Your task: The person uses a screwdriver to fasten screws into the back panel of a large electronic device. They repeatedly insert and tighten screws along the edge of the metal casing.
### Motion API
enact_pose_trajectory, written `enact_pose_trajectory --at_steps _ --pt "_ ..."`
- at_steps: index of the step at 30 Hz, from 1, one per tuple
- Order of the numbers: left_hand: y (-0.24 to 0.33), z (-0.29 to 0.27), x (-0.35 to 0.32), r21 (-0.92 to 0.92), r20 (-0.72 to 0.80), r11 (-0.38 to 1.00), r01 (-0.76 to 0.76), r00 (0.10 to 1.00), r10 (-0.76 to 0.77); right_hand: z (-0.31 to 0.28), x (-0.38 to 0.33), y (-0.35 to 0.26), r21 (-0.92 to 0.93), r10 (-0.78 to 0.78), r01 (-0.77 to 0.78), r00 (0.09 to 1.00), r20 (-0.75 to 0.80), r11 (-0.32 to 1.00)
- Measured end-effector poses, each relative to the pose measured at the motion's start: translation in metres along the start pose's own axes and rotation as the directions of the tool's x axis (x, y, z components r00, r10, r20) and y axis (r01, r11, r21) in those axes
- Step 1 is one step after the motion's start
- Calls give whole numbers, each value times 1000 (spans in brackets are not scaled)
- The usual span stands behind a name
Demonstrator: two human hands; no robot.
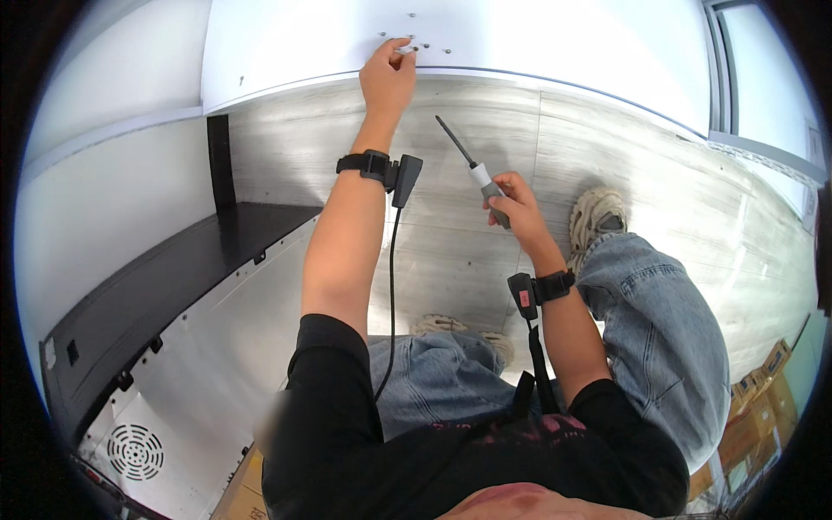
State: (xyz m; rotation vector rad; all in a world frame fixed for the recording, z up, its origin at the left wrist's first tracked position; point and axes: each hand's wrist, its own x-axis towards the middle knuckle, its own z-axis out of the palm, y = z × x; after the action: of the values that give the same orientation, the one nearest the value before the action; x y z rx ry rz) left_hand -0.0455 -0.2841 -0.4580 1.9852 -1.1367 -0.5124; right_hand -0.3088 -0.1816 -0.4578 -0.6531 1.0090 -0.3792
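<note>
My left hand (388,78) reaches onto the white tabletop (555,39), thumb and forefinger curled together around a small dark screw (415,49). Several more loose screws (425,46) lie scattered close to the fingertips. Lower and to the right, my right hand (513,208) grips a screwdriver (482,178) by its grey and white handle. The long dark shaft slants up and left, its tip in the air below the table edge and apart from the screws. Each wrist wears a black strap with a small black device; a cable hangs from the left one.
A metal cabinet or casing (204,373) with a round vent and a black top panel (173,251) stands at the left, near my left arm. Cardboard boxes (752,429) are at the lower right. My shoe (598,217) rests on the grey plank-patterned floor (485,286).
</note>
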Motion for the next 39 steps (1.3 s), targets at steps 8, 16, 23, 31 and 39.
enact_pose_trajectory --at_steps 8,16,23,31,39 --pt "-21 -59 -55 -386 -51 883 267 950 -309 46 5 -5 -131 20 -3 991 131 991" --pt "13 -171 -147 -674 -97 636 375 809 -580 129 -3 -19 -154 -38 121 889 457 981" --pt "-51 -162 -238 -843 -41 344 413 589 -807 159 2 45 -411 221 -11 855 469 912" --pt "-87 -147 -243 -912 37 213 350 587 -809 147 -6 76 -549 345 -113 875 341 828" --pt "-113 -137 -222 -876 94 173 450 512 -854 132 13 88 -450 328 -210 923 202 868"
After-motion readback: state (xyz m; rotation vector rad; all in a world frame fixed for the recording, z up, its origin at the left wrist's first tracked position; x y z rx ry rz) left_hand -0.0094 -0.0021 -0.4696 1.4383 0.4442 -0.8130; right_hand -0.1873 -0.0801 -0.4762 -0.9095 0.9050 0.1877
